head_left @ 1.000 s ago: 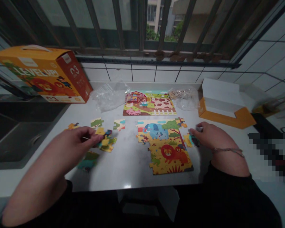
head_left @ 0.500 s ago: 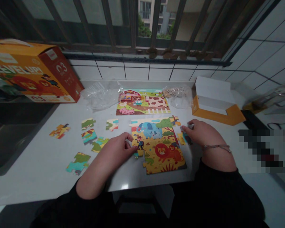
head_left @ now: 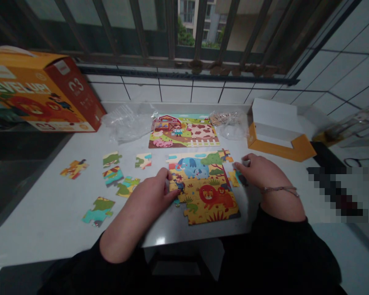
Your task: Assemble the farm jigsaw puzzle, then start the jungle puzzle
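A partly joined animal puzzle point(head_left: 207, 186) with an elephant and a lion lies on the white counter point(head_left: 49, 221). My left hand point(head_left: 152, 196) presses a puzzle piece point(head_left: 178, 185) against the puzzle's left edge. At the puzzle's right edge my right hand point(head_left: 258, 172) rests on a loose piece point(head_left: 236, 178). Several loose pieces point(head_left: 112, 176) lie to the left. A finished farm puzzle point(head_left: 183, 132) sits behind.
An orange puzzle box point(head_left: 39, 98) stands at the back left beside a dark sink point(head_left: 15, 172). Two clear plastic bags point(head_left: 127, 121) flank the farm puzzle. An open white and orange box point(head_left: 279, 131) sits at the back right. Tiled wall and window bars run behind.
My left hand carried a piece from the loose pile on the left over to the puzzle's left edge. The right hand stayed at the right edge.
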{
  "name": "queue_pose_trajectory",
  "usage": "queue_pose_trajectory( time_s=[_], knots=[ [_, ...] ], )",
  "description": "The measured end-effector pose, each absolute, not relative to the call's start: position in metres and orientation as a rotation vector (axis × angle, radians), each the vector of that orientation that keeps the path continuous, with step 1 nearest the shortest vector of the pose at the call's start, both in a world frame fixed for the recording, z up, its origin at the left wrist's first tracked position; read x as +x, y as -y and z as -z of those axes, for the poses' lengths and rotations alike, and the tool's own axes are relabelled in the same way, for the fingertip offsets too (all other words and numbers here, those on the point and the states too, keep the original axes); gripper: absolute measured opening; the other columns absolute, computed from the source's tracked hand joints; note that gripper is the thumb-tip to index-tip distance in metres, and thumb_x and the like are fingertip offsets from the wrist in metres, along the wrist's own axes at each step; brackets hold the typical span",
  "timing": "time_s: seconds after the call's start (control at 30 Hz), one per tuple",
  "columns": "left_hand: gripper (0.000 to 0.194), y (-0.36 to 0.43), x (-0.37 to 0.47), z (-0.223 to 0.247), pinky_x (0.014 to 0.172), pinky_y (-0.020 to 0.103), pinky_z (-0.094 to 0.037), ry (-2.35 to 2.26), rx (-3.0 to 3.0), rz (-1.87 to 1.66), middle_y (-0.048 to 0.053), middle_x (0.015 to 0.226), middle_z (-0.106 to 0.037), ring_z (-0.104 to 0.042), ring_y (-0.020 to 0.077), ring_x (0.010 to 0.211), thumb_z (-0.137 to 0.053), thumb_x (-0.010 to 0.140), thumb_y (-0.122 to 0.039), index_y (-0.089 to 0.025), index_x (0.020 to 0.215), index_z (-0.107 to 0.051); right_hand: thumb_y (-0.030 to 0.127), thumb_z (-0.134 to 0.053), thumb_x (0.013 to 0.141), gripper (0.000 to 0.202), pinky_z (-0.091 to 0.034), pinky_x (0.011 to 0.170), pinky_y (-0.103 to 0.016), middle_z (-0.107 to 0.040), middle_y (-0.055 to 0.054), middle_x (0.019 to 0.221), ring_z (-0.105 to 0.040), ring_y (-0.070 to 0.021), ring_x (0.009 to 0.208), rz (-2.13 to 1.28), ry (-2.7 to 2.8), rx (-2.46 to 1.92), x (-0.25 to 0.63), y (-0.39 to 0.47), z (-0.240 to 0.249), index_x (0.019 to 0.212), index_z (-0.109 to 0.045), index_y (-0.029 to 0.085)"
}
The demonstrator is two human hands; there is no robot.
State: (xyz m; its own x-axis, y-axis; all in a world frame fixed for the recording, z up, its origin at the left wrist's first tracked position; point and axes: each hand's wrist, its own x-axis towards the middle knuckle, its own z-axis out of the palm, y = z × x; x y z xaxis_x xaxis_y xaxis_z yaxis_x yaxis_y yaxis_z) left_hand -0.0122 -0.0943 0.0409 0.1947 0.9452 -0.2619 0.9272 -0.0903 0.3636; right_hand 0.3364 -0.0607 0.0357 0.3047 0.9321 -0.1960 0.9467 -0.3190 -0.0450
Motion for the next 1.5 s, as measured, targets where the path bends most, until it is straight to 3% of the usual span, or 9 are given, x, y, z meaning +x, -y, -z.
queue_pose_trajectory(
  time_s=[0.1, 0.23, 0.47, 0.73, 1.03, 1.2, 1.37, 1.5],
  knots=[
    [0.024, 0.095, -0.016, -0.035, 0.089, 0.039, -0.054, -1.373, 2.290, -0.187, 0.010, 0.119, -0.077, -0.073, 0.0297, 0.109, -0.076, 0.101, -0.037, -0.024, 0.120, -0.070, 0.057, -0.060, 0.106, 0.055, -0.054, 0.090, -0.041, -0.080, -0.021, 0.124, -0.076, -0.0354, 0.115, 0.287, -1.801, 2.467, 0.340, 0.061, -0.034, 0.136, -0.072, 0.013],
    [0.021, 0.092, -0.021, -0.024, 0.107, 0.046, -0.056, -1.069, 2.485, -0.245, 0.011, 0.135, -0.073, -0.068, 0.0318, 0.126, -0.080, 0.099, -0.031, -0.025, 0.119, -0.078, 0.057, -0.060, 0.106, 0.055, -0.054, 0.089, -0.040, -0.081, -0.020, 0.123, -0.077, -0.0336, 0.112, 0.332, -1.801, 2.471, 0.344, 0.061, -0.034, 0.138, -0.071, 0.013],
    [0.026, 0.089, -0.022, -0.023, 0.105, 0.048, -0.059, -1.088, 2.530, -0.197, 0.012, 0.134, -0.074, -0.071, 0.0321, 0.119, -0.081, 0.098, -0.026, -0.025, 0.124, -0.082, 0.058, -0.060, 0.106, 0.057, -0.055, 0.090, -0.040, -0.081, -0.020, 0.121, -0.077, -0.0344, 0.112, 0.340, -1.799, 2.472, 0.344, 0.062, -0.036, 0.139, -0.070, 0.013],
    [0.039, 0.090, -0.023, -0.016, 0.114, 0.050, -0.059, -1.115, 2.493, -0.199, 0.015, 0.142, -0.074, -0.070, 0.0341, 0.130, -0.087, 0.095, -0.027, -0.021, 0.133, -0.079, 0.059, -0.062, 0.106, 0.057, -0.054, 0.089, -0.040, -0.080, -0.020, 0.124, -0.077, -0.0335, 0.111, 0.322, -1.814, 2.457, 0.346, 0.062, -0.034, 0.140, -0.071, 0.014],
    [0.026, 0.088, -0.022, -0.016, 0.107, 0.046, -0.062, -1.060, 2.554, -0.162, 0.013, 0.137, -0.073, -0.072, 0.0311, 0.122, -0.084, 0.096, -0.028, -0.022, 0.122, -0.080, 0.058, -0.061, 0.106, 0.056, -0.054, 0.090, -0.040, -0.080, -0.020, 0.126, -0.076, -0.0341, 0.115, 0.335, -1.802, 2.463, 0.342, 0.063, -0.038, 0.140, -0.070, 0.013],
    [0.031, 0.088, -0.024, -0.008, 0.112, 0.051, -0.059, -1.085, 2.561, -0.225, 0.014, 0.143, -0.071, -0.071, 0.0344, 0.128, -0.086, 0.094, -0.027, -0.023, 0.123, -0.079, 0.059, -0.060, 0.107, 0.056, -0.054, 0.090, -0.040, -0.080, -0.020, 0.125, -0.077, -0.0342, 0.113, 0.335, -1.804, 2.463, 0.343, 0.063, -0.038, 0.139, -0.070, 0.014],
    [0.032, 0.092, -0.022, -0.001, 0.114, 0.046, -0.060, -1.055, 2.568, -0.225, 0.012, 0.138, -0.075, -0.073, 0.0310, 0.126, -0.082, 0.096, -0.023, -0.024, 0.128, -0.078, 0.058, -0.061, 0.106, 0.057, -0.055, 0.091, -0.041, -0.080, -0.020, 0.125, -0.076, -0.0346, 0.114, 0.336, -1.792, 2.465, 0.343, 0.063, -0.037, 0.141, -0.070, 0.014],
    [0.035, 0.097, -0.016, -0.002, 0.112, 0.049, -0.062, -1.166, 2.557, -0.170, 0.015, 0.141, -0.075, -0.074, 0.0331, 0.123, -0.081, 0.094, -0.019, -0.021, 0.129, -0.078, 0.059, -0.060, 0.106, 0.057, -0.055, 0.090, -0.041, -0.080, -0.020, 0.124, -0.077, -0.0344, 0.112, 0.337, -1.804, 2.470, 0.343, 0.063, -0.036, 0.140, -0.070, 0.014]
  ],
)
